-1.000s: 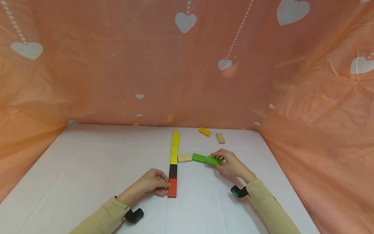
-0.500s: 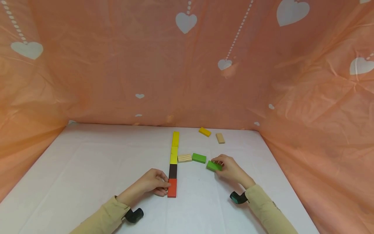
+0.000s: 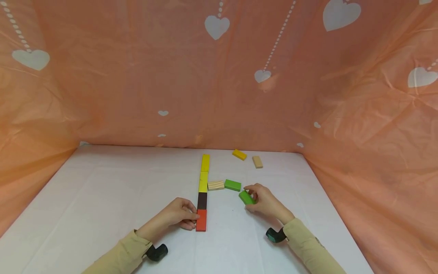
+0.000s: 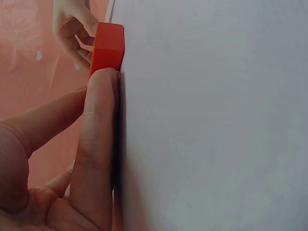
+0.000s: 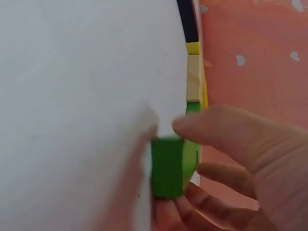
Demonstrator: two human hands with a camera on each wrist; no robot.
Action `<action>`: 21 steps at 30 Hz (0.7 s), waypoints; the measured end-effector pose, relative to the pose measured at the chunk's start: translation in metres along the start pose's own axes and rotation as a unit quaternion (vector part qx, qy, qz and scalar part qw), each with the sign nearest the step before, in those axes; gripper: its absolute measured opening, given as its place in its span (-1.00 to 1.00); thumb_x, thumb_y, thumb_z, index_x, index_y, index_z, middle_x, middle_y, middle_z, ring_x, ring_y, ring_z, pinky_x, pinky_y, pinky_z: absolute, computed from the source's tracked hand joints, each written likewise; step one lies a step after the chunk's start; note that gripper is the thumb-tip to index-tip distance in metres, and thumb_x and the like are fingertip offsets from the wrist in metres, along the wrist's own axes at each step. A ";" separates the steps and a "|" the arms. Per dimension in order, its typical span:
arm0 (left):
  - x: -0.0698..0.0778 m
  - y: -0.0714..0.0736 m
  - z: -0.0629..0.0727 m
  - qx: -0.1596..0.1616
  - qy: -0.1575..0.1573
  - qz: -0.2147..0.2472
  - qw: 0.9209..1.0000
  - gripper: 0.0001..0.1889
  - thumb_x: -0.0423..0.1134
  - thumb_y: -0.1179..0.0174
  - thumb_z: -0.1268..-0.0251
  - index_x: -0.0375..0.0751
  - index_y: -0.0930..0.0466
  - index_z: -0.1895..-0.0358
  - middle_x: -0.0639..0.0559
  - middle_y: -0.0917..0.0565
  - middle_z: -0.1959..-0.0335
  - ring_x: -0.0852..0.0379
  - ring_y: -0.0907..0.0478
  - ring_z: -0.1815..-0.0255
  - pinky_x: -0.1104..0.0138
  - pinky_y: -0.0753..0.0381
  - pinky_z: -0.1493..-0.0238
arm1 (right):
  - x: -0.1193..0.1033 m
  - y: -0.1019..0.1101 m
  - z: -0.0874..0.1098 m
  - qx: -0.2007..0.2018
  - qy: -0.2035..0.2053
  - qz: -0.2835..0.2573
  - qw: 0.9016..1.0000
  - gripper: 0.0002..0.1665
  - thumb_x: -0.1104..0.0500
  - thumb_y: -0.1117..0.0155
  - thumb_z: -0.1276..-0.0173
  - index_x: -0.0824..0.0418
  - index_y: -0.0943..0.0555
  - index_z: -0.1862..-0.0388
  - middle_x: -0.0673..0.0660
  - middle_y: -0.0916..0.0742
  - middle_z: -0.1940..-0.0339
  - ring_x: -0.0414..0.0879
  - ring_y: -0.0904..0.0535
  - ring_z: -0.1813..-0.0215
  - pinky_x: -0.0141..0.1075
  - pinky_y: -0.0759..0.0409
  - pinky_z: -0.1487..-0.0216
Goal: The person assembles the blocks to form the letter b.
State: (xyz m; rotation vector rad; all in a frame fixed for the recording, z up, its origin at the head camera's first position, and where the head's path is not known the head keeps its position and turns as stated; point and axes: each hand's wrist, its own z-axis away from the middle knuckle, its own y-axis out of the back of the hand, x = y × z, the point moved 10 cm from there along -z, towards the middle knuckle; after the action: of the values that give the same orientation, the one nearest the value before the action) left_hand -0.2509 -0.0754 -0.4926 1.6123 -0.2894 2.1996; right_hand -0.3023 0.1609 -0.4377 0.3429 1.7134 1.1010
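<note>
My left hand (image 3: 181, 213) rests on the table at the left side of a flat red block (image 3: 201, 220), fingertips against it. The left wrist view shows a straight finger (image 4: 98, 130) along the table touching that block. The red block ends a line with a dark block (image 3: 202, 201) and two yellow blocks (image 3: 203, 182). My right hand (image 3: 265, 201) pinches a green block (image 3: 246, 197) between thumb and fingers, angled close over the table. Another green block (image 3: 232, 185) and a wood-grain block (image 3: 216, 185) run in a row off the lower yellow block.
Farther back lie a loose orange-yellow block (image 3: 239, 154) and a plain wooden block (image 3: 257, 162). An orange curtain (image 3: 219, 95) with white hearts encloses the white table (image 3: 119, 182) at the back and sides. Black wrist cameras (image 3: 157, 252) sit under both cuffs.
My right hand has drawn the held green block away from the other green block, toward me, and turned it to a steeper angle. My left hand stays at the red block.
</note>
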 end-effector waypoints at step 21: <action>-0.003 0.001 -0.001 -0.001 -0.001 0.004 1.000 -0.82 -0.47 -0.27 -0.18 -0.48 -0.49 0.22 -0.15 -0.65 0.56 0.15 -0.62 0.63 0.29 -0.72 0.50 | 0.006 -0.004 -0.002 -0.059 -0.014 -0.110 0.992 -0.32 0.38 -0.52 -0.01 0.38 -0.46 -0.13 0.19 -0.58 0.15 -0.04 -0.52 0.29 -0.40 -0.61 0.31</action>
State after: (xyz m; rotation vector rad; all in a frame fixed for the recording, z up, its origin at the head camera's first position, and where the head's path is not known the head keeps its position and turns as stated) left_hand -0.2519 -0.0765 -0.4957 1.6162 -0.2994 2.2028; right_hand -0.3055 0.1621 -0.4443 0.0927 1.6115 1.0247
